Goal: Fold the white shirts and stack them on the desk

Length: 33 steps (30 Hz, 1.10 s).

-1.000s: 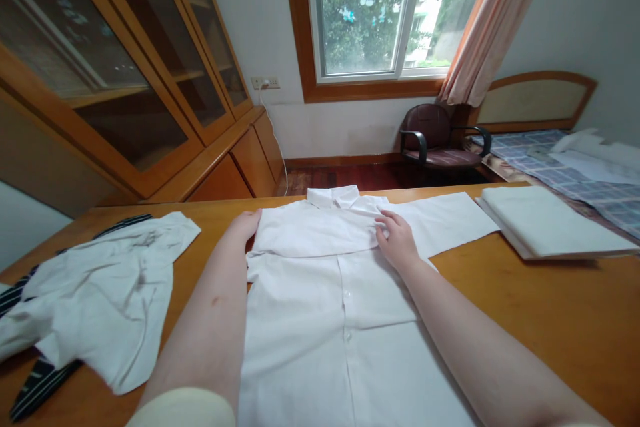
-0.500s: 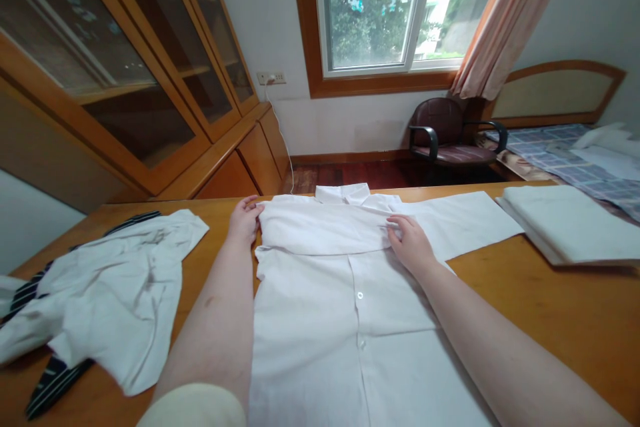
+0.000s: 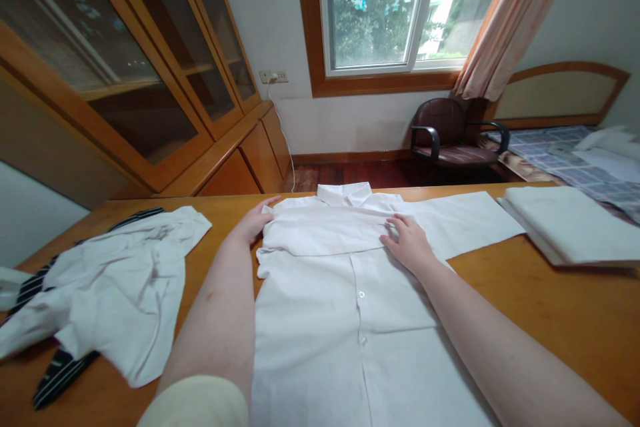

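Observation:
A white button-up shirt (image 3: 310, 307) lies front side up on the wooden table, its collar at the far edge. One sleeve (image 3: 325, 230) is folded across the chest; the other sleeve (image 3: 475, 220) stretches out flat to the right. At the shirt's left shoulder, my left hand (image 3: 253, 223) has the cloth edge between thumb and fingers, with part of the fingers hidden. My right hand (image 3: 411, 243) rests on the end of the folded sleeve, fingers apart and slightly bent.
On the table's left lies a crumpled white garment (image 3: 125, 293) with black striped parts. A folded white stack (image 3: 575, 223) sits at the right. Beyond the table (image 3: 545, 327) are a glass-door cabinet (image 3: 200, 140), an armchair (image 3: 445, 130) and a bed (image 3: 560, 153).
My left hand has turned inward at the shoulder edge, its fingers reaching farther around it. My right hand has shifted very slightly on the folded sleeve, its fingers more spread.

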Motion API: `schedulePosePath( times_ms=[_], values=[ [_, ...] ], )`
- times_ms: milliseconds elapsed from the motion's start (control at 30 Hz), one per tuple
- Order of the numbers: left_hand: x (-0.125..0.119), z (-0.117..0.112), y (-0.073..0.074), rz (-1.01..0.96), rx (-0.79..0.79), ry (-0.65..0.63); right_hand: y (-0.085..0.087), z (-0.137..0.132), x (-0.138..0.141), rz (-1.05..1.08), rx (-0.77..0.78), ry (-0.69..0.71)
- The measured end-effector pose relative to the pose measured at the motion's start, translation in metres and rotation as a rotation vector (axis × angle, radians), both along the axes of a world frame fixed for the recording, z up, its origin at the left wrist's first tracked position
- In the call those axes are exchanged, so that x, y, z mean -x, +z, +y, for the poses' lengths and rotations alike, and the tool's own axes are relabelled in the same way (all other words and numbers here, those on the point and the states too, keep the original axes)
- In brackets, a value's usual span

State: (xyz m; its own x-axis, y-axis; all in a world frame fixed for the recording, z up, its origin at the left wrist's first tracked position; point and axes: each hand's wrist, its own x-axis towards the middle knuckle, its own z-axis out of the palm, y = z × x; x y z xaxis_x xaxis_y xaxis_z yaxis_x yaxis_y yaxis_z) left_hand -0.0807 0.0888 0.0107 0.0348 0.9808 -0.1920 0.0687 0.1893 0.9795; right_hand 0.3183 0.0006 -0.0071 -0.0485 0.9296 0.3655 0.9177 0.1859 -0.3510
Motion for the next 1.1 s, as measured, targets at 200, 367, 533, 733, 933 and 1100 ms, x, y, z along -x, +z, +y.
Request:
schedulePosePath(
  times_ms=[200, 367, 533, 733, 933, 1100],
  values=[
    [0.005, 0.007, -0.002, 0.245, -0.032, 0.027, 0.010, -0.007, 0.004, -0.086, 0.172, 0.265],
    [0.009, 0.013, -0.005, 0.354, -0.096, 0.129, 0.009, -0.008, 0.005, -0.087, 0.209, 0.257],
    [0.012, 0.016, -0.015, 0.193, -0.116, 0.217, 0.006, -0.004, 0.002, -0.012, 0.105, 0.197],
    [0.017, 0.028, -0.026, 0.174, -0.155, 0.190, 0.016, -0.009, 0.002, -0.007, -0.108, 0.073],
    [0.013, 0.027, -0.024, 0.430, -0.236, 0.183, 0.022, -0.013, 0.003, -0.064, -0.054, 0.006],
    [0.007, 0.023, -0.017, 0.614, -0.234, 0.246, 0.017, -0.011, 0.005, -0.053, 0.004, 0.324]
  ],
)
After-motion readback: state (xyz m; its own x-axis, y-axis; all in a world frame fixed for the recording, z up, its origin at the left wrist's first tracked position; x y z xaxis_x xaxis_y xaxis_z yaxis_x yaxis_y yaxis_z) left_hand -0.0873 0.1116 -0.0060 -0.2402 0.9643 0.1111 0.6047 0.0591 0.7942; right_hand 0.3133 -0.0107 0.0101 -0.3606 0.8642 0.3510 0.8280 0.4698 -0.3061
